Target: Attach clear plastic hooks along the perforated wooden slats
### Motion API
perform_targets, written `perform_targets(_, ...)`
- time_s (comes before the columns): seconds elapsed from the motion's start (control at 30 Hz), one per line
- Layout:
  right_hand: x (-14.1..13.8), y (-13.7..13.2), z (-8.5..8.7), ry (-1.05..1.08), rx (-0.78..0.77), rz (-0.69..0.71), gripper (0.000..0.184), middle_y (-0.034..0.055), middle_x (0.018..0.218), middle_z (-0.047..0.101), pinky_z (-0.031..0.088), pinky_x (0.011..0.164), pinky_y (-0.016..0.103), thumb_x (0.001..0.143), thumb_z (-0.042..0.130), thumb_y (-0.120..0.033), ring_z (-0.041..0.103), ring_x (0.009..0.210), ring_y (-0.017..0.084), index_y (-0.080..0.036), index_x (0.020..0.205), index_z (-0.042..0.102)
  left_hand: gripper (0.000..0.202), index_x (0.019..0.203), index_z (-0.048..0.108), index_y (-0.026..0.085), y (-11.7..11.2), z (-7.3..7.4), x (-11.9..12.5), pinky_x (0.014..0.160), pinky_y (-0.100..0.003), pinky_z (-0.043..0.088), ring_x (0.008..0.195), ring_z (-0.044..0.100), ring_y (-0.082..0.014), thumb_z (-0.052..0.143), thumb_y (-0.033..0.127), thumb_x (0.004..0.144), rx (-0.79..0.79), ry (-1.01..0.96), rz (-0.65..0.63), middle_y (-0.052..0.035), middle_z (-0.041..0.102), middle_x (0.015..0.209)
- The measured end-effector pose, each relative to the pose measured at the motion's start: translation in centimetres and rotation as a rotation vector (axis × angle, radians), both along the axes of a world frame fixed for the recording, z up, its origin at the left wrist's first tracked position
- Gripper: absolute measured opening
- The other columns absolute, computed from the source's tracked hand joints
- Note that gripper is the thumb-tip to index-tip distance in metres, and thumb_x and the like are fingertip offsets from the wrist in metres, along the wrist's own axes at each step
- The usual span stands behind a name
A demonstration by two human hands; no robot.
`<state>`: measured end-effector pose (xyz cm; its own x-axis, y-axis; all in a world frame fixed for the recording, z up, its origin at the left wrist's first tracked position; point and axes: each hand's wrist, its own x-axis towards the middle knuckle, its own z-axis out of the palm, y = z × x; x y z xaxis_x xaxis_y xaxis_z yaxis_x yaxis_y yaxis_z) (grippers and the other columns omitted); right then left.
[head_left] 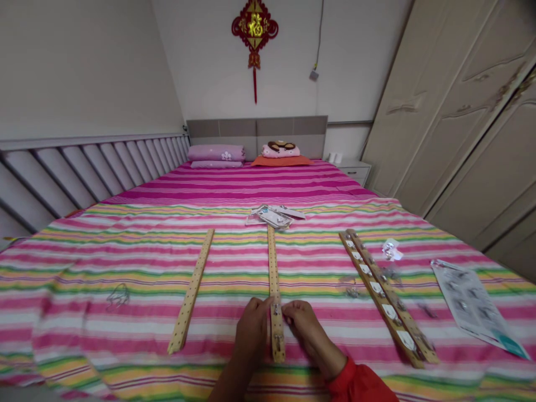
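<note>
A perforated wooden strip [273,273] lies lengthwise between my hands on the striped cloth. Near its close end sits a small clear hook with a metal part [276,309], and a similar hook [278,336] is closer to me. My left hand [252,326] is closed at the strip's left edge, its fingertips at the upper hook. From the other side my right hand [302,319] reaches in, its thumb and forefinger pinched together beside that hook. What the right fingertips hold, if anything, is too small to make out.
Another wooden strip [191,290] lies to the left. At right, two strips [377,287] carry hooks, one with white pieces. Clear packets [276,216] lie at the middle strip's far end. A flat hook package [477,307] and loose clear bits [391,250] are farther right.
</note>
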<state>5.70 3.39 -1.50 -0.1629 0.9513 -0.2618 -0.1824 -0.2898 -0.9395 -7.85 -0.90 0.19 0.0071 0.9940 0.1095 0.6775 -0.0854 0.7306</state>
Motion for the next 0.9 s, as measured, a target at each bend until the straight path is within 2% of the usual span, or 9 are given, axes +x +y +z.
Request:
perform_targets(0.2,0.0,-0.1,0.0,-0.006,-0.004,-0.019,0.018,-0.0069,0.033,0.033,0.014,0.041,0.025,0.052,0.051,-0.021,0.022,0.037,0.006,-0.02,0.035,0.045,0.035,0.104,0.066,0.026,0.0,0.2,0.2,0.072,-0.027,0.043,0.081,0.055,-0.0176,0.035,0.031,0.089,-0.019,-0.001,0.021,-0.0025,0.054,0.084)
perform_targets(0.4,0.1,-0.4,0.2,-0.001,0.001,-0.049,0.021,-0.0082,0.033,0.033,0.016,0.04,0.024,0.056,0.057,-0.024,0.023,0.035,0.006,-0.021,0.039,0.044,0.036,0.108,0.065,0.027,0.0,0.3,0.1,0.071,-0.026,0.043,0.08,0.055,-0.0169,0.033,0.032,0.09,-0.03,0.047,0.017,-0.0016,0.055,0.085)
perform_targets(0.63,0.0,-0.5,-0.2,-0.019,0.063,-0.176,0.02,-0.007,0.038,0.044,0.025,0.043,0.022,0.056,0.064,-0.03,0.036,0.039,0.007,-0.02,0.05,0.048,0.036,0.105,0.066,0.026,0.1,0.8,0.2,0.074,-0.028,0.045,0.082,0.057,-0.0171,0.033,0.031,0.09,-0.03,0.04,0.023,-0.0022,0.057,0.089)
perform_targets(0.9,0.2,-0.1,-0.8,-0.025,0.033,-0.109,0.026,-0.0073,0.032,0.038,0.015,0.038,0.023,0.06,0.058,-0.031,0.026,0.033,0.006,-0.02,0.041,0.046,0.04,0.115,0.062,0.028,0.4,-0.3,-0.3,0.081,-0.032,0.047,0.091,0.058,-0.0177,0.032,0.025,0.089,-0.019,-0.056,0.035,-0.0037,0.059,0.095)
